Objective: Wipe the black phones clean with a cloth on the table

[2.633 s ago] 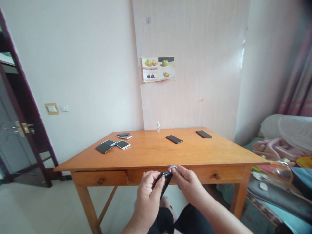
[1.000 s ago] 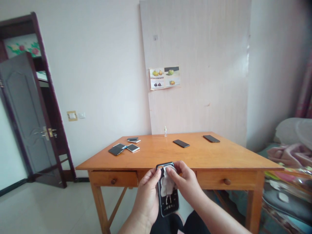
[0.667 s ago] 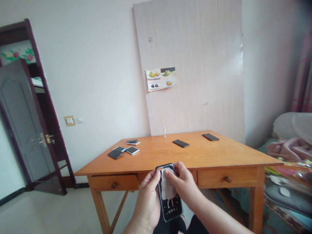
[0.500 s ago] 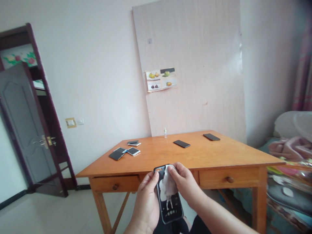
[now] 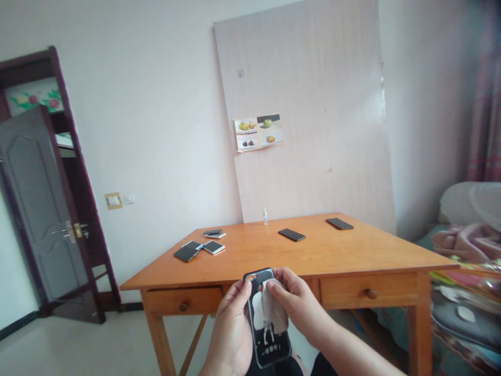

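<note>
A black phone case (image 5: 270, 351) with a white printed figure and lettering is held upright before me, its camera cutout at the top. My left hand (image 5: 234, 321) grips its left edge, the thumb near the cutout. My right hand (image 5: 295, 297) pinches a whitish cloth or tissue (image 5: 277, 312) and presses it against the upper right of the case. The fingers behind the case are hidden.
On the wooden table (image 5: 250, 258) lie a dark phone (image 5: 291, 234), another dark phone (image 5: 340, 223) and several flat devices (image 5: 188, 250) at left. A small bottle (image 5: 265, 216) stands at the back. Two drawers face me.
My right thumb and the cloth have moved slightly down on the case, uncovering more of its top. The view has tilted up a little. Things on the table stay put.
</note>
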The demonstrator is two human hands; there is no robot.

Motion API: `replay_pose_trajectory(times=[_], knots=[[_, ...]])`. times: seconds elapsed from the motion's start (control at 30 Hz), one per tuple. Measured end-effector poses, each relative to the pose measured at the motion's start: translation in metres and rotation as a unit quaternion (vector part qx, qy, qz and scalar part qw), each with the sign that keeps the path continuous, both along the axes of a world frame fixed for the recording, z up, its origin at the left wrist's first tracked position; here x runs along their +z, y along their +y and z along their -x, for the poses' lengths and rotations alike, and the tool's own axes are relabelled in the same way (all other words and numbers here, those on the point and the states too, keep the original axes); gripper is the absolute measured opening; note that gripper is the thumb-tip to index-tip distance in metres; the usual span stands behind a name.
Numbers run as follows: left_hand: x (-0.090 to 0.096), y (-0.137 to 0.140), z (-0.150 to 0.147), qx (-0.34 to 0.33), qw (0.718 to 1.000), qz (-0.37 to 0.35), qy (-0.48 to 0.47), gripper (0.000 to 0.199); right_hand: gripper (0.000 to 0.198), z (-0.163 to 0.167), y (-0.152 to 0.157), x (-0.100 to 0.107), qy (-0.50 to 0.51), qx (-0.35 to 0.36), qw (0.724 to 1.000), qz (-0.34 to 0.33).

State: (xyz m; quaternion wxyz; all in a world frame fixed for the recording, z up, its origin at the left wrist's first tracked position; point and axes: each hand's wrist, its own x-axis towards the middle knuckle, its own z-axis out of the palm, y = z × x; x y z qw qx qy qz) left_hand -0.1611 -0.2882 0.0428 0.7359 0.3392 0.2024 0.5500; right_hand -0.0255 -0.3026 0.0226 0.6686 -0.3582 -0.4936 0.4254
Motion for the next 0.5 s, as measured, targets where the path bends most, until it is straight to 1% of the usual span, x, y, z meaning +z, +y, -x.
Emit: replay_pose_trajectory(times=[0.07, 0.17, 0.23, 0.3, 0.37, 0.5], knots=[[0.001, 0.001, -0.001, 0.003, 1.0, 0.006, -0.01, 0.027, 0.036, -0.005, 0.001, -0.009, -0.038, -0.021, 0.999, 0.01], [0.002, 0.004, -0.004, 0.006, 1.0, 0.009, -0.021, 0.023, 0.038, -0.017, 0.006, -0.023, -0.077, -0.097, 0.992, 0.03], [0.002, 0.005, -0.006, 0.017, 1.0, 0.009, -0.019, 0.024, 0.04, -0.026, 0.008, -0.028, -0.04, -0.132, 0.989, 0.046], [0.001, 0.005, -0.009, 0.03, 0.999, 0.009, -0.01, 0.025, 0.043, -0.033, 0.008, -0.027, 0.032, -0.138, 0.988, 0.058], [-0.002, 0.005, -0.011, 0.034, 0.999, 0.01, 0.0, 0.026, 0.043, -0.039, 0.007, -0.023, 0.094, -0.132, 0.985, 0.054], [-0.01, 0.004, -0.016, 0.019, 1.0, 0.014, 0.012, 0.028, 0.034, -0.041, 0.003, -0.012, 0.126, -0.12, 0.984, 0.029]])
